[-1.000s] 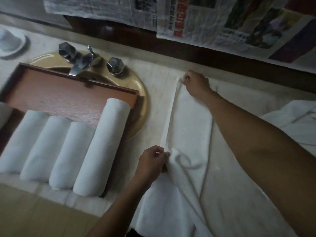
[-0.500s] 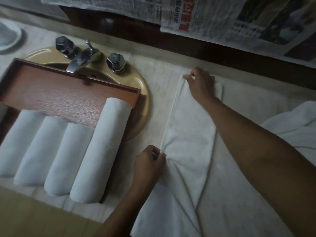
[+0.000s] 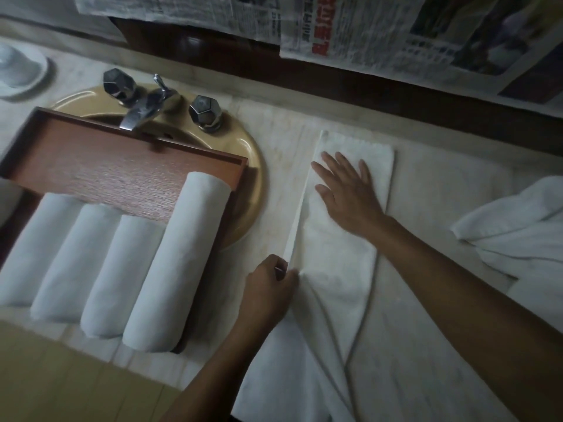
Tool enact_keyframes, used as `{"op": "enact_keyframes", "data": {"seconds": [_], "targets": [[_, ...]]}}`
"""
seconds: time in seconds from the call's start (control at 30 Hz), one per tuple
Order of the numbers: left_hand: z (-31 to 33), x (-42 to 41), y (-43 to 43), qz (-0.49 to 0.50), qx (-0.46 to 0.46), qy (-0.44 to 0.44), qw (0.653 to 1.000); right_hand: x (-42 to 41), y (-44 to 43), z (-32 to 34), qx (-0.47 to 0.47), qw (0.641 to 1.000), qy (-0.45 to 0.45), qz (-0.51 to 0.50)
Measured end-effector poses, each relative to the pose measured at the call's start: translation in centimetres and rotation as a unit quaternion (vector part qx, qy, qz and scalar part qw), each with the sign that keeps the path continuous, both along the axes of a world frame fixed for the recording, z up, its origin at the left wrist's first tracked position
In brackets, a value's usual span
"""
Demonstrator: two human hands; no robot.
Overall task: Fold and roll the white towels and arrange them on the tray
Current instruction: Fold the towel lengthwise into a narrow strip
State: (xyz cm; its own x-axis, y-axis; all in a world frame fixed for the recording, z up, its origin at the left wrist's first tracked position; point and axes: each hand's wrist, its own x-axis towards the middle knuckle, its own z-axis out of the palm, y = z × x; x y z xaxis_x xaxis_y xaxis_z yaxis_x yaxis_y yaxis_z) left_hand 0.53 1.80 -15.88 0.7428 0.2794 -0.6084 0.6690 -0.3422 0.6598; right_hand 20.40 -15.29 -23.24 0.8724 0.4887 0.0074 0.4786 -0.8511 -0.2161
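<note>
White towel (image 3: 338,254) lies on the pale bench (image 3: 274,166), just R of the sink (image 3: 246,190). Its L part is folded lengthwise into a long narrow strip w/ a squared-off far end and a thin hem running straight along the L side. The near end isn't flat: creases fan out diagonally from the pinch point, and the cloth widens toward the bench's front edge. In the dim light can't tell where the towel stops and the bench starts on the R. Left hand (image 3: 268,287) pinches the hem at the strip's near L edge, fingers curled on the cloth. Right hand (image 3: 347,190) is flat on the far half of the strip, fingers straight and spread, palm down, gripping nothing. Four rolled towels (image 3: 179,263) lie side by side, touching, on the brown wooden tray (image 3: 91,147) set over the sink; the R-most roll is longest and reaches farthest back. Faucet (image 3: 143,108) w/ two knobs stands behind the tray. Loose white towels (image 3: 518,233) are heaped at far R, apart from the strip. Newspaper (image 3: 350,35) hangs along the wall above the bench.
</note>
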Motion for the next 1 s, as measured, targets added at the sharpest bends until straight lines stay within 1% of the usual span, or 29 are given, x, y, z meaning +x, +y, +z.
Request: {"op": "enact_keyframes", "data": {"seconds": [0.03, 0.07, 0.1, 0.13, 0.2, 0.23, 0.27, 0.47, 0.53, 0.6, 0.67, 0.7, 0.73, 0.77, 0.8, 0.83, 0.87, 0.93, 0.97, 1.0], "targets": [[0.2, 0.1, -0.3, 0.041, -0.093, 0.014, 0.995, 0.5, 0.1, 0.1, -0.002, 1.000, -0.002, -0.003], [0.5, 0.1, -0.5, 0.079, -0.164, 0.028, 0.983, 1.0, 0.4, 0.2, -0.004, 1.000, -0.004, -0.004], [0.5, 0.1, -0.6, 0.100, -0.182, 0.033, 0.978, 1.3, 0.6, 0.4, -0.004, 1.000, -0.004, -0.004], [0.3, 0.0, -0.6, 0.096, -0.136, 0.033, 0.985, 1.5, 0.6, 0.3, -0.003, 1.000, -0.004, -0.004], [-0.2, -0.6, -0.3, 0.069, 0.000, 0.019, 0.997, 1.5, 0.4, 0.1, -0.006, 1.000, -0.004, -0.005], [-0.4, -0.8, -0.1, 0.061, 0.047, 0.014, 0.997, 1.4, 0.3, 0.0, -0.006, 1.000, -0.004, -0.006], [-0.4, -1.0, -0.1, 0.063, 0.069, 0.006, 0.996, 1.4, 0.2, 0.0, -0.005, 1.000, -0.006, -0.005], [-0.8, -0.9, -0.1, 0.058, 0.101, 0.000, 0.993, 1.4, 0.6, 0.5, -0.001, 1.000, -0.007, -0.016], [-0.9, -1.0, -0.1, 0.053, 0.098, 0.000, 0.994, -0.3, 1.1, 1.2, 0.035, 0.999, -0.016, -0.034], [-1.0, -1.1, -0.1, 0.052, 0.090, 0.001, 0.995, -3.2, 1.4, 1.2, 0.084, 0.996, -0.037, -0.012], [-1.1, -1.0, 0.1, 0.052, 0.079, 0.013, 0.995, -6.0, 1.1, 0.6, 0.093, 0.995, -0.033, 0.035], [-1.2, -0.9, 0.4, 0.072, 0.040, 0.024, 0.996, -6.6, 0.7, 0.2, 0.084, 0.995, -0.025, 0.048], [-1.0, -0.8, 0.8, 0.107, -0.048, 0.049, 0.992, -6.5, 0.4, 0.0, 0.079, 0.995, -0.021, 0.051], [-0.5, -0.8, 1.1, 0.142, -0.175, 0.077, 0.971, -6.0, 0.2, 0.0, 0.077, 0.996, -0.019, 0.047], [-0.2, -0.8, 1.5, 0.160, -0.272, 0.098, 0.944, -5.4, 0.2, 0.1, 0.074, 0.996, -0.017, 0.043], [-0.2, -1.1, 1.8, 0.150, -0.302, 0.093, 0.937, -4.8, 0.3, 0.1, 0.070, 0.997, -0.015, 0.041], [-0.3, -1.3, 2.1, 0.124, -0.264, 0.069, 0.954, -4.4, 0.4, 0.2, 0.068, 0.997, -0.015, 0.039], [-1.1, -1.9, 2.2, 0.065, -0.097, 0.012, 0.993, -4.0, 0.5, 0.1, 0.074, 0.997, -0.017, 0.031], [-1.5, -2.2, 2.2, 0.046, -0.019, -0.007, 0.999, -4.0, 0.4, 0.0, 0.079, 0.996, -0.018, 0.027], [-2.0, -2.6, 2.1, 0.039, 0.029, -0.018, 0.999, -4.0, 0.3, -0.1, 0.081, 0.996, -0.018, 0.025]]}}
